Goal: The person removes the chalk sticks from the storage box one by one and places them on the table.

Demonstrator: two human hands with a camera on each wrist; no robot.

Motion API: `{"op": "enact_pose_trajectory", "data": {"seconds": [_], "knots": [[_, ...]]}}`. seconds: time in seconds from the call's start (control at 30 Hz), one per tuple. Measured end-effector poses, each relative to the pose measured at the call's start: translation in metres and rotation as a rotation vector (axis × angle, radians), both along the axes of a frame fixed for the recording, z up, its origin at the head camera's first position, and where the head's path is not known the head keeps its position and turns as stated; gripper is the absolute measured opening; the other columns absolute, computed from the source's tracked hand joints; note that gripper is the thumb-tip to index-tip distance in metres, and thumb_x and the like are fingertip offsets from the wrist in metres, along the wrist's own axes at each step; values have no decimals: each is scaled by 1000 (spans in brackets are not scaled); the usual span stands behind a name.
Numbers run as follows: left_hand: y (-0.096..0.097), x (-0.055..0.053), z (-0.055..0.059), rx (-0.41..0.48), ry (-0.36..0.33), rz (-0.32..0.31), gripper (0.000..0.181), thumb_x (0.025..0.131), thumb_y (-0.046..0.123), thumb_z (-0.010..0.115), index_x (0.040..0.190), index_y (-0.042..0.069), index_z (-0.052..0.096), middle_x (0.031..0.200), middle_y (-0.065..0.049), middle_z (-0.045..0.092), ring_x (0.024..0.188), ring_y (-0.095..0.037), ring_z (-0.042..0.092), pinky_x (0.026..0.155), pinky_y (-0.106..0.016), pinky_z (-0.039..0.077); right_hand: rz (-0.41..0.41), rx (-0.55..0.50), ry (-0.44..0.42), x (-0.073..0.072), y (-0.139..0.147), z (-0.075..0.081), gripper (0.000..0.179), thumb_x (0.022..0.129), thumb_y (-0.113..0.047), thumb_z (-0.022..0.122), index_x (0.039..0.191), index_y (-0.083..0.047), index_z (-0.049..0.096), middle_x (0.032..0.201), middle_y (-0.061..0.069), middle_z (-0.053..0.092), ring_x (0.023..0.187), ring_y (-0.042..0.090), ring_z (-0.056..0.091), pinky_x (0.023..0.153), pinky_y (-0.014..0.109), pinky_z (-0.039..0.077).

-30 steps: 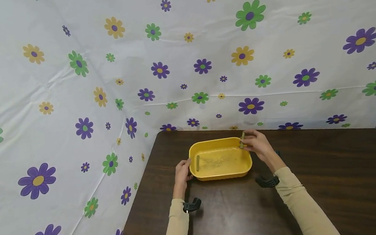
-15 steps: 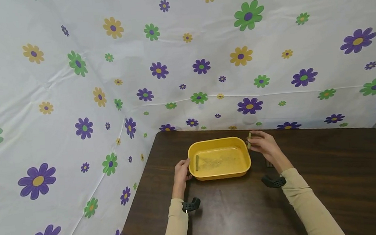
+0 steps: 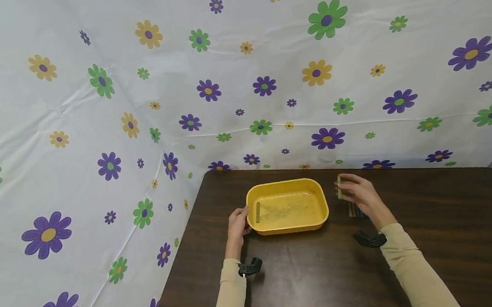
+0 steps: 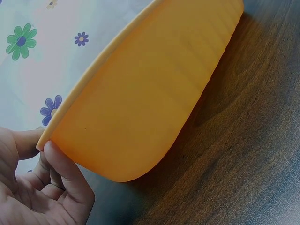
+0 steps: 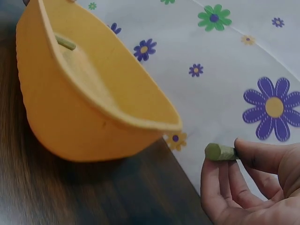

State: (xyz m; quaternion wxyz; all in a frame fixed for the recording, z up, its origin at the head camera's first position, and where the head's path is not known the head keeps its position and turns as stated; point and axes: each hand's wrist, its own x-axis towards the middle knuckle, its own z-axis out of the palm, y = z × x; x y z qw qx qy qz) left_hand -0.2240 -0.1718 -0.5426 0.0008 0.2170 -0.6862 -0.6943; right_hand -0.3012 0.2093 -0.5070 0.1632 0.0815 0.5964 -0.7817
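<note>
A yellow plastic tub [image 3: 288, 228] sits on the table, one olive-green stick [image 3: 258, 212] lying inside near its left end. My left hand [image 3: 236, 222] pinches the tub's left rim between thumb and fingers, as the left wrist view shows up close. Right of the tub, my right hand [image 3: 361, 195] holds a second olive-green stick [image 5: 220, 152] by its ends, raised above the table. It resembles chalk or a pastel, with a faceted end. Under this hand lie several dark sticks [image 3: 353, 210] side by side, partly hidden by the fingers.
The dark wooden table [image 3: 450, 233] reaches far to the right. White flower-printed sheeting [image 3: 230, 77] hangs behind the table and along its left side. Both wrists carry a black camera band [image 3: 250, 267].
My right hand has carried the green stick rightward, from over the tub's right rim to above the dark sticks, uncovering more of them. The left hand and tub have stayed in place.
</note>
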Motion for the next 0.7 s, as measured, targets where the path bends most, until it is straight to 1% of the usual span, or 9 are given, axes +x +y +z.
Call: {"op": "enact_pose_trajectory", "data": {"seconds": [0.1,0.17,0.27,0.33,0.43,0.53,0.6,0.63,0.7], "knots": [[1,0,1,0,-2,2,40,107,32,60,114,-8,62,75,-2,50,60,-11,46,54,-24,44,-6,51,-11,1,8,-3,58,102,-10,68,153,-2,41,95,-13,72,90,6,69,76,23,58],[1,0,1,-3,-2,2,41,107,32,59,115,-8,61,76,-2,50,60,-11,46,54,-24,44,-6,74,-15,2,14,-6,58,102,-12,69,153,-4,43,96,-15,71,91,5,67,76,23,57],[1,0,1,-4,-3,0,41,107,32,59,115,-8,62,76,-2,50,60,-11,46,54,-24,44,-6,65,-16,3,24,-10,45,101,-12,69,144,-11,55,98,-14,71,92,5,66,76,24,57],[1,0,1,-2,-2,-2,41,107,32,59,115,-8,62,76,-3,50,60,-11,46,54,-24,44,-3,52,-17,5,32,-13,35,101,-11,70,134,-18,62,98,-15,71,91,5,66,76,24,56],[1,-1,0,1,0,-4,41,107,32,59,115,-8,62,76,-3,50,59,-11,46,53,-24,44,-10,29,-19,7,43,-17,28,100,-10,70,124,-25,68,99,-15,70,91,4,67,77,24,57],[1,-2,0,2,5,-6,42,107,33,60,116,-8,62,77,-4,51,59,-11,46,53,-23,44,-8,38,-20,10,51,-19,28,101,-9,69,121,-28,69,101,-15,68,93,4,67,77,24,57],[1,-2,-1,1,5,-6,42,107,33,60,116,-8,62,78,-5,51,59,-11,46,54,-24,44,-10,56,-19,12,55,-21,28,101,-10,69,124,-27,67,103,-15,67,93,3,67,77,24,57],[1,-1,-1,-2,6,-6,43,107,33,60,117,-8,62,79,-5,52,59,-11,46,54,-24,44,-11,67,-22,13,57,-22,27,101,-10,69,122,-28,67,103,-15,67,92,3,66,77,24,57],[2,-1,-1,-6,6,-4,42,107,33,59,117,-8,62,80,-6,52,60,-11,46,54,-24,44,-12,93,-24,14,62,-25,28,102,-10,68,125,-26,66,103,-15,67,92,2,66,77,24,57]]}}
